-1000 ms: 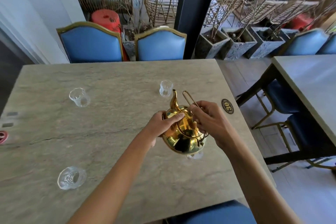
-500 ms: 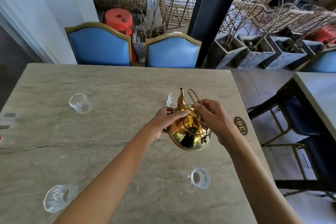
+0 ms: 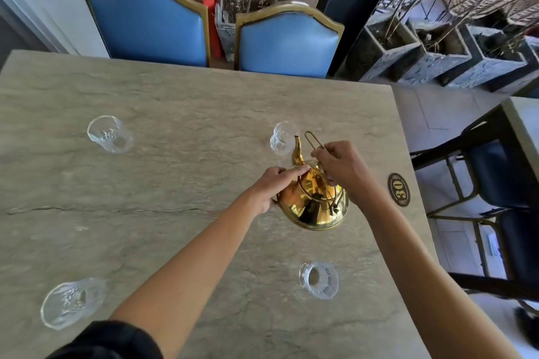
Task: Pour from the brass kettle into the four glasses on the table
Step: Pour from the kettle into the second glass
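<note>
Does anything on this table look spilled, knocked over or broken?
Nothing stands out. All four glasses stand upright, with no puddle visible on the table. The brass kettle is tilted only because both hands hold it.

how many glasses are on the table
4: far left glass, far right glass just beyond the brass kettle spout, near left glass, near right glass. None look hidden.

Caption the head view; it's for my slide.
Both hands tilt the brass kettle toward the far right glass on the table.
</note>
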The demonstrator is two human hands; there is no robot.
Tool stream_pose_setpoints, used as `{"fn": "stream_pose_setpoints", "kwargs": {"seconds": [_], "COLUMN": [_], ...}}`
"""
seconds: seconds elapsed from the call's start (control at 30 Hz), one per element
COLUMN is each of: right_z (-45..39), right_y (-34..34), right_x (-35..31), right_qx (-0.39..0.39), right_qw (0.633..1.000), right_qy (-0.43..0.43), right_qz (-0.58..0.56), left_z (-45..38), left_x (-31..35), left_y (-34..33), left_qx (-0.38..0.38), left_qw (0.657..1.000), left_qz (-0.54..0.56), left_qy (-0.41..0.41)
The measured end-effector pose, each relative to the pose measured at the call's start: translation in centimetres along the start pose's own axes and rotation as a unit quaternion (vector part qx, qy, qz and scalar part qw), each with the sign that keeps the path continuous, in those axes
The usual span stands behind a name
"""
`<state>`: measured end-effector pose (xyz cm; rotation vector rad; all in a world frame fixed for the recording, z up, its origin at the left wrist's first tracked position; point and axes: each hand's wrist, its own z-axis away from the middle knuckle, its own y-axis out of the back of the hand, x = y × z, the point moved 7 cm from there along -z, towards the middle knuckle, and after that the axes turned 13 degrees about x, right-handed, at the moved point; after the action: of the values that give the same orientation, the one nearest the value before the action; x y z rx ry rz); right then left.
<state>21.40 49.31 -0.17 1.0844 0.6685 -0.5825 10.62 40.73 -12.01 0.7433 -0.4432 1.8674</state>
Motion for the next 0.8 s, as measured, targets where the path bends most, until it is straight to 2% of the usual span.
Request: {"fn": "stream_pose_setpoints", "kwargs": {"seconds": [0.43,0.8], "right_z": [-4.5,-4.9], "right_y": [-0.3,-0.1], "right_x": [-2.1,-3.3], "right_qx": [-0.002,0.0], "right_qw": [0.998,0.992], "right_qy": [0.013,0.043], "right_qz": [0.069,0.117], "left_z": [-1.1,-0.3], "left_x": [0.0,0.2], "left_y": [-1.2,-1.7], "left_qx": [0.009,-0.006], "left_qw": [0.998,0.996], "left_qz": [0.025,0.024], "left_qy": [0.064,0.08]}}
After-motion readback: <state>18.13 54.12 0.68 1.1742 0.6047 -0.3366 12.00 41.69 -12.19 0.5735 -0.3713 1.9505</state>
